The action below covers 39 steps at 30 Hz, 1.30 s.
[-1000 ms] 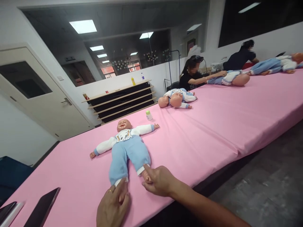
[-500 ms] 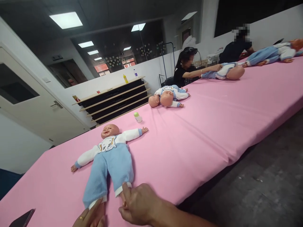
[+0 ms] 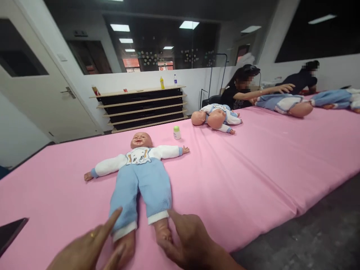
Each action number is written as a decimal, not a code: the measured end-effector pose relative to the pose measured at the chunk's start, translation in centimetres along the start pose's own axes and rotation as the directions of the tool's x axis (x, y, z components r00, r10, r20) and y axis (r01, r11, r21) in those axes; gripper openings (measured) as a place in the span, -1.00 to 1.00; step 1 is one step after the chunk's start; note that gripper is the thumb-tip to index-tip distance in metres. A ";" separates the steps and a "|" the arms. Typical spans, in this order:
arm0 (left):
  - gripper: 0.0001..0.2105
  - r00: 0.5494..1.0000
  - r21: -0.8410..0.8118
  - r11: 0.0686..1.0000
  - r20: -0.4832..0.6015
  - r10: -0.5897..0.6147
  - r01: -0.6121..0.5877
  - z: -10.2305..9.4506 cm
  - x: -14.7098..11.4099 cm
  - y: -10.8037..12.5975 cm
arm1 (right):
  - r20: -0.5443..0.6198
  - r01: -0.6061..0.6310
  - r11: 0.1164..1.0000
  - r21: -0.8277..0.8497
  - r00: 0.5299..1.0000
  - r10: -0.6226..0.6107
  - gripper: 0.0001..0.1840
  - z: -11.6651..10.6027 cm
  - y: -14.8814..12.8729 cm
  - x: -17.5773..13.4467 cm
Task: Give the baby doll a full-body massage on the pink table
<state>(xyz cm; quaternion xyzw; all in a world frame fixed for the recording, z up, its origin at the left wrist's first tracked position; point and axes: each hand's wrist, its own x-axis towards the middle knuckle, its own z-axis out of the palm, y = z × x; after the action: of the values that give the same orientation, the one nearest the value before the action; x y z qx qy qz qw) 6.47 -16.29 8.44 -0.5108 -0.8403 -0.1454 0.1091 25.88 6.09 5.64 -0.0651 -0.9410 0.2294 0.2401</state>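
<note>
A baby doll (image 3: 140, 172) lies face up on the pink table cover (image 3: 219, 195), its arms spread and its feet toward me. It wears light blue trousers and a white top with a cartoon face on the chest. My left hand (image 3: 87, 243), with a ring, is beside the doll's leg on the left, index finger stretched along the trouser leg and thumb near the foot. By the other foot, my right hand (image 3: 191, 236) has thumb and index finger apart, the index fingertip at the white cuff. Neither hand grips the doll.
A small bottle with a green cap (image 3: 177, 132) stands past the doll's head. Two more dolls (image 3: 216, 117) lie farther right, overlapping. A person (image 3: 242, 88) reaches over another doll (image 3: 284, 104); a second person (image 3: 302, 78) sits beyond. A dark flat device (image 3: 12, 232) rests at the left.
Both hands have let go of the trouser cuffs, and their fingers have spread. The doll's feet now show more. The view has levelled and shifted. The reaching person's hand has lifted off their doll.
</note>
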 end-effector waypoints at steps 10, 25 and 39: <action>-0.67 0.865 -0.337 0.931 -0.415 -0.283 0.143 7.0 19.1 -9.0 | -0.050 -0.221 0.975 0.013 0.974 0.221 -0.59 1.1 1.9 -1.4; -0.82 0.873 -0.484 0.873 -0.399 -0.281 0.059 11.4 18.7 -11.0 | -0.047 -0.420 0.907 -0.044 0.907 0.418 -0.65 1.7 1.6 -1.5; -0.77 0.886 -0.461 0.886 -0.392 -0.249 0.046 12.5 19.5 -12.1 | 0.083 -0.480 0.848 0.225 0.877 0.474 -0.62 0.1 0.8 0.2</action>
<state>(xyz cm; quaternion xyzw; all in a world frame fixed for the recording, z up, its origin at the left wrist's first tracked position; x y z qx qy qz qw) -13.56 -0.99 1.68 -0.4087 -0.7761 -0.4505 0.1664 25.66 6.77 5.24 -0.2643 -0.8638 0.3937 0.1703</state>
